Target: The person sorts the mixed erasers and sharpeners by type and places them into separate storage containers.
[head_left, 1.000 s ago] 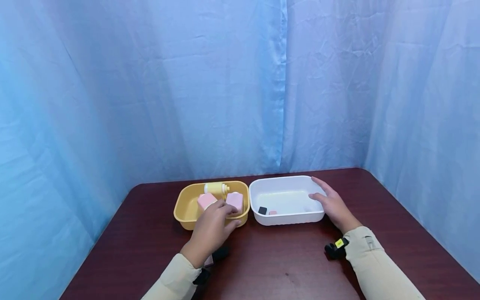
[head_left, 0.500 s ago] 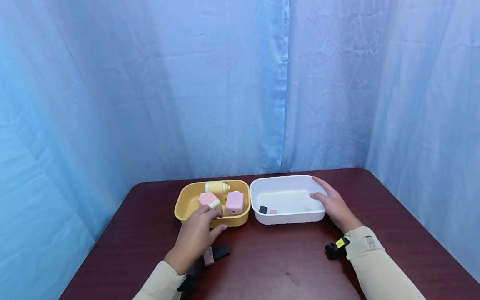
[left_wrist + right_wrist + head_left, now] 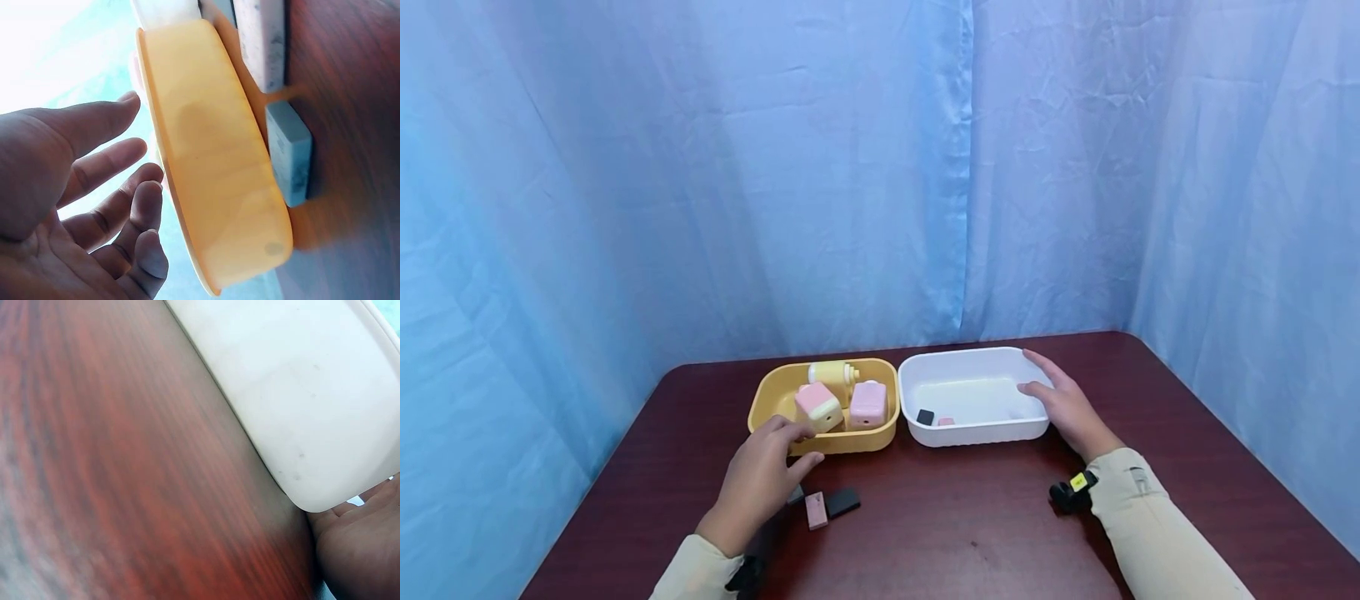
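Note:
My left hand [image 3: 756, 475] hovers at the front left of the yellow basin [image 3: 857, 443], its fingers loosely bent and holding nothing. In the left wrist view its fingertips come right up to the basin's rim. Inside lie a pink-and-cream rounded box [image 3: 817, 407] with a small hole, a lilac box [image 3: 868, 404] and a yellow stepped cylinder [image 3: 829, 373]. With my right hand [image 3: 1071, 417] I hold the right end of the white basin [image 3: 973, 435], thumb over the rim and fingers along the outside; the right wrist view shows the palm beside its end wall.
On the tabletop in front of the yellow basin are small blocks: pink [image 3: 816, 510], black [image 3: 842, 502] and blue-grey [image 3: 290, 153]. A black piece [image 3: 925, 417] and a pink piece [image 3: 946, 422] lie in the white basin. Blue curtains [image 3: 850, 167] surround the table.
My left hand has drawn back leftward from over the lilac box, past the pink-and-cream box, uncovering both boxes and the blocks on the table. The right hand has stayed in place.

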A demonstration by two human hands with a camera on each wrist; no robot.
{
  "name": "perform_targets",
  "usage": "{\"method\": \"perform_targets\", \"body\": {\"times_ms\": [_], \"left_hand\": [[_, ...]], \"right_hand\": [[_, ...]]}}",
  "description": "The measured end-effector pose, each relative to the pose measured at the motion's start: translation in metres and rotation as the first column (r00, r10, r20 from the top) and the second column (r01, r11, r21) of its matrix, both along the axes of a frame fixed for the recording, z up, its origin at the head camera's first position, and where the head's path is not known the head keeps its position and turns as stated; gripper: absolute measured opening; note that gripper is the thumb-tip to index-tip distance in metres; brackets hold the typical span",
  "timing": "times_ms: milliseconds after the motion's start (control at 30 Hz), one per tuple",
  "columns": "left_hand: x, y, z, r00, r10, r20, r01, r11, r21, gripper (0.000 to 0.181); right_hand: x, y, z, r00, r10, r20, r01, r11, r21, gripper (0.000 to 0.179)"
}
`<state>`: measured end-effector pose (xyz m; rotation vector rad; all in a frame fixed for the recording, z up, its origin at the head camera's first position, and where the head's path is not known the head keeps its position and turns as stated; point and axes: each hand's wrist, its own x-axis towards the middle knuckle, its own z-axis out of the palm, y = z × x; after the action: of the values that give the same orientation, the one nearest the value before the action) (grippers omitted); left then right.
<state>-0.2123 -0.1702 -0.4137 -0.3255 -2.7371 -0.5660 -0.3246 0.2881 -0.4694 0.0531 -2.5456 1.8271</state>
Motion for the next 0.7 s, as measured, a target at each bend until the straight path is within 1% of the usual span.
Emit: {"method": "perform_targets", "body": {"times_ms": [267, 567, 700], "left_hand": [[0.002, -0.009, -0.005, 1.000, 0.024, 0.008, -0.024, 1.000, -0.003, 0.032], [0.006, -0.018, -0.008, 0.997, 0.047, 0.060, -0.047, 0.999, -0.012, 0.031], [0.008, -0.023, -0.011, 0.996, 0.056, 0.076, -0.055, 0.998, -0.011, 0.032]], "right_hand": [[0.000, 0.000, 0.001, 1.000, 0.003, 0.001, -0.003, 1.000, 0.003, 0.074], [0.001, -0.001, 0.002, 1.000, 0.008, -0.001, -0.008, 1.000, 0.009, 0.074], [0.001, -0.001, 0.002, 1.000, 0.011, 0.000, -0.011, 1.000, 0.007, 0.074]]}}
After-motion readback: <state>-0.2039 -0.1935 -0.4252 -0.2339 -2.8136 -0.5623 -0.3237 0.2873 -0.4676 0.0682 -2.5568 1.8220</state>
